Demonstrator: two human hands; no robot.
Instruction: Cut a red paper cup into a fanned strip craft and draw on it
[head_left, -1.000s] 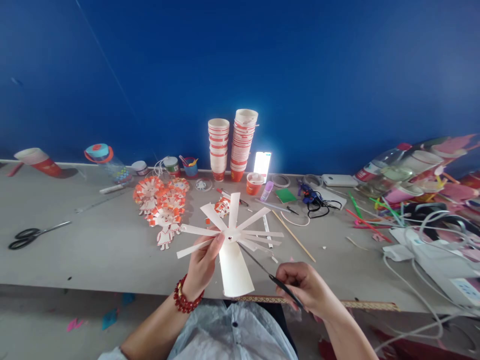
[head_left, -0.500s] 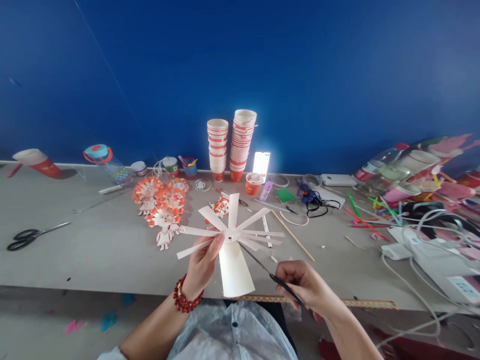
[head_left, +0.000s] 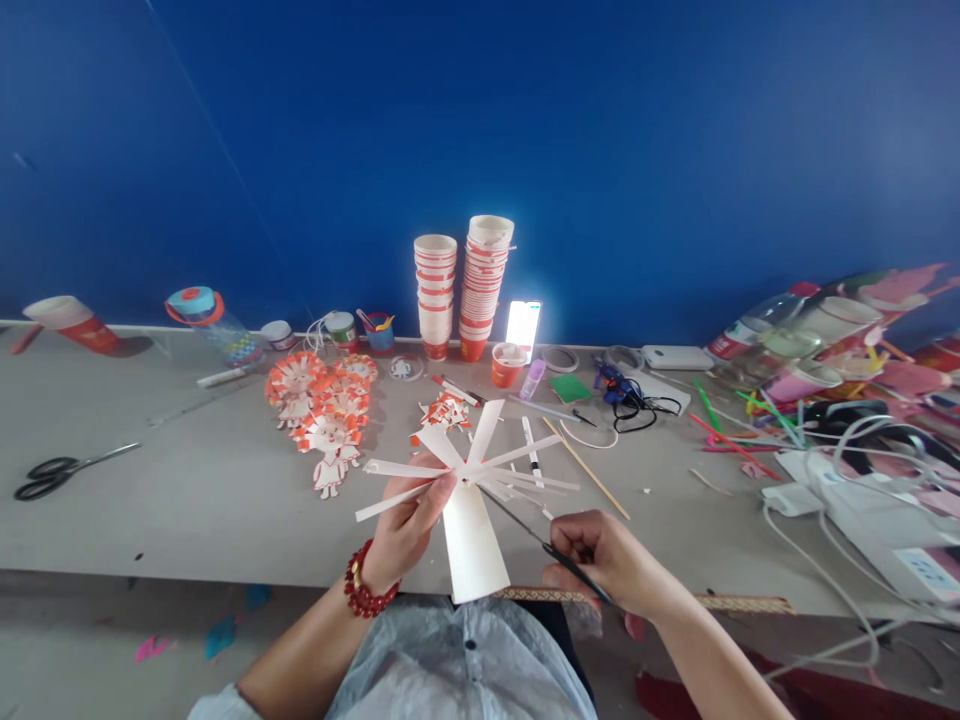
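Note:
Pinched in my left hand [head_left: 412, 520] is a cut paper cup [head_left: 476, 550], its white inside facing up. Narrow strips fan out from its middle, and one wide panel points toward me. My right hand [head_left: 600, 560] is closed around the dark handles of a pair of scissors [head_left: 555, 552]. The blades reach up and left to the cup's middle, beside the wide panel's right edge; their tips are hidden among the strips. Left of the cup lie several finished paper figures [head_left: 328, 450] with orange-and-white fringed heads.
Two tall stacks of paper cups [head_left: 435, 300] stand against the blue wall by a lit phone [head_left: 523, 330]. Another pair of scissors [head_left: 64, 472] lies far left. A wooden stick [head_left: 589, 470], a white marker [head_left: 531, 450] and a glue gun [head_left: 619, 385] lie beyond my hands. Cables [head_left: 825, 570] crowd the right.
The cut cup has turned slightly and shifted a little right and toward me. My left hand stays pinched on it, and the scissors remain at its middle.

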